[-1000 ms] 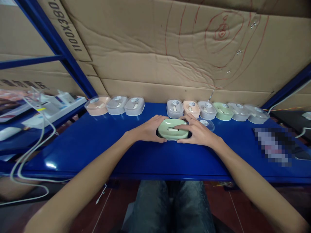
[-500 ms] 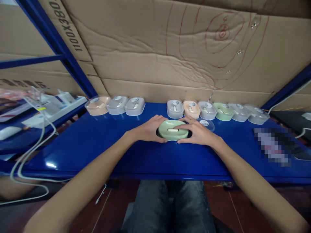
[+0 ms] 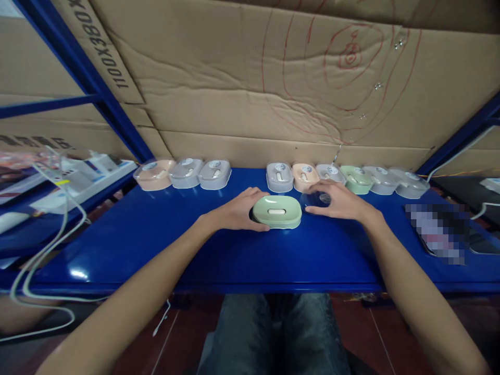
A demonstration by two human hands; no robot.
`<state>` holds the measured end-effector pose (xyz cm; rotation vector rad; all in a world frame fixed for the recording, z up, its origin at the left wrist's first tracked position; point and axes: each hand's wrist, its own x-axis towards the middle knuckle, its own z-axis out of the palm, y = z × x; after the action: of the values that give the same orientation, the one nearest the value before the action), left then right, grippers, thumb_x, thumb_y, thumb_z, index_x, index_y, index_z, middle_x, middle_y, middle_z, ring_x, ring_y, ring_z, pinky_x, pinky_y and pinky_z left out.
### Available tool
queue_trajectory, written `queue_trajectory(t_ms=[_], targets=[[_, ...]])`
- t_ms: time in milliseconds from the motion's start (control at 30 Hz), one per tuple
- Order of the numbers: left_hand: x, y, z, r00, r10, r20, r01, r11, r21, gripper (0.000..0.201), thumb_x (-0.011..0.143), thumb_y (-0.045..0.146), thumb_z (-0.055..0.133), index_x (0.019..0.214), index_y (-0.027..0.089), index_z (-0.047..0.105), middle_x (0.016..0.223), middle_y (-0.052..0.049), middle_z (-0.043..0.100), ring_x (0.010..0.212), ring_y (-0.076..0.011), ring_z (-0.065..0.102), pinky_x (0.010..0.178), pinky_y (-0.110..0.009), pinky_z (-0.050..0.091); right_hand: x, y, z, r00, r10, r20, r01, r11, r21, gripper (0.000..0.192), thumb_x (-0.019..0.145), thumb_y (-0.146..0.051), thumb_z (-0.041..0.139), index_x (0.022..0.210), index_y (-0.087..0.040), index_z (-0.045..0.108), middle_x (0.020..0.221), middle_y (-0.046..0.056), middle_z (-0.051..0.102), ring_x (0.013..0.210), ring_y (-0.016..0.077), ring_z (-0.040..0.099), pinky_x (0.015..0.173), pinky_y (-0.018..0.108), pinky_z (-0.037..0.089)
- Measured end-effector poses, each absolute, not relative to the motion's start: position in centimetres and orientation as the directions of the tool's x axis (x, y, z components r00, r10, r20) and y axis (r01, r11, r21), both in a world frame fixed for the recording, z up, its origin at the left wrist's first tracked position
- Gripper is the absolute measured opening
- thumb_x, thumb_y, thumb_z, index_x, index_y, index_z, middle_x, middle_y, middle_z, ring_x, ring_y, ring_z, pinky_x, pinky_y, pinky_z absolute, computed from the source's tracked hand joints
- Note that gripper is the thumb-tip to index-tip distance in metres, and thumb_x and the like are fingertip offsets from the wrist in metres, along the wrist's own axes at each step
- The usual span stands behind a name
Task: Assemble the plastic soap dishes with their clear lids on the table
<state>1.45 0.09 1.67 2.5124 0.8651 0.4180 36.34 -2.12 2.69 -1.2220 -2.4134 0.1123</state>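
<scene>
A pale green oval soap box (image 3: 291, 205) with a small white bar in its middle stands uncovered on the blue table. My left hand (image 3: 242, 211) is wrapped round the box's left end, thumb at the front. Just right of the box, my right hand (image 3: 346, 202) has its thumb and fingers round a clear plastic lid (image 3: 311, 200) with a round sticker. My fingers cover the lid's far right part.
Lidded boxes in peach, grey and green line the back, including a peach box (image 3: 154, 176) at left and a green box (image 3: 356, 180) at right. Cardboard (image 3: 219, 78) walls the rear. White cables (image 3: 64, 219) hang at left; a blurred-out item (image 3: 437, 234) lies at right.
My right hand has let go of the green soap box and moved right onto the clear lid. My left hand keeps its hold. The view has shifted slightly.
</scene>
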Motion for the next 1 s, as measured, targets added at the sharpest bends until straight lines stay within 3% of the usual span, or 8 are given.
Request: queue_trajectory(t_ms=[367, 600, 700, 833, 1000], targets=[[1.0, 0.5, 1.7, 0.748, 0.648, 0.141, 0.525, -0.709, 0.471, 0.079, 0.080, 0.061, 0.088, 0.144, 0.023, 0.063, 0.130, -0.010, 0.063, 0.124, -0.0357, 0.058, 0.107, -0.045, 0.047, 37.2, -1.9, 2.1, -0.528, 0.830, 0.182, 0.791, 0.558, -0.252, 0.073, 0.082, -0.050, 0.090, 0.149, -0.035, 0.068, 0.140, 0.010, 0.073, 0.133, 0.0407, 0.066, 0.114, 0.061, 0.055], [0.7, 0.9, 1.6, 0.750, 0.642, 0.158, 0.513, -0.716, 0.474, 0.078, 0.078, 0.061, 0.089, 0.142, 0.024, 0.063, 0.129, -0.009, 0.065, 0.123, -0.0354, 0.059, 0.106, -0.045, 0.047, 37.1, -1.8, 1.8, -0.523, 0.827, 0.207, 0.799, 0.560, -0.219, 0.070, 0.083, -0.041, 0.086, 0.151, -0.031, 0.068, 0.143, 0.011, 0.074, 0.133, 0.0416, 0.068, 0.115, 0.061, 0.055], [0.8, 0.9, 1.6, 0.754, 0.635, 0.167, 0.500, -0.720, 0.482, 0.078, 0.078, 0.060, 0.089, 0.143, 0.024, 0.063, 0.129, -0.009, 0.066, 0.122, -0.0352, 0.059, 0.106, -0.046, 0.047, 37.1, -1.8, 2.1, -0.493, 0.826, 0.273, 0.775, 0.560, -0.293, 0.061, 0.088, -0.039, 0.080, 0.147, -0.028, 0.071, 0.145, 0.010, 0.075, 0.133, 0.0407, 0.069, 0.116, 0.062, 0.054], [0.8, 0.9, 1.6, 0.758, 0.630, 0.167, 0.491, -0.721, 0.490, 0.078, 0.079, 0.059, 0.089, 0.144, 0.024, 0.064, 0.130, -0.010, 0.066, 0.123, -0.0361, 0.058, 0.107, -0.048, 0.047, 36.6, -1.6, 2.1, -0.417, 0.816, 0.400, 0.657, 0.575, -0.487, 0.050, 0.095, -0.041, 0.073, 0.144, -0.030, 0.072, 0.147, 0.008, 0.075, 0.132, 0.0386, 0.071, 0.112, 0.061, 0.056], [1.3, 0.7, 1.0, 0.750, 0.630, 0.203, 0.465, -0.720, 0.516, 0.088, 0.077, 0.060, 0.090, 0.152, 0.026, 0.060, 0.138, -0.010, 0.067, 0.127, -0.0379, 0.058, 0.112, -0.051, 0.046, 34.3, -1.4, 0.6, -0.333, 0.818, 0.469, 0.464, 0.575, -0.674, 0.055, 0.097, -0.051, 0.076, 0.147, -0.032, 0.066, 0.147, 0.009, 0.073, 0.132, 0.0344, 0.070, 0.109, 0.057, 0.059]])
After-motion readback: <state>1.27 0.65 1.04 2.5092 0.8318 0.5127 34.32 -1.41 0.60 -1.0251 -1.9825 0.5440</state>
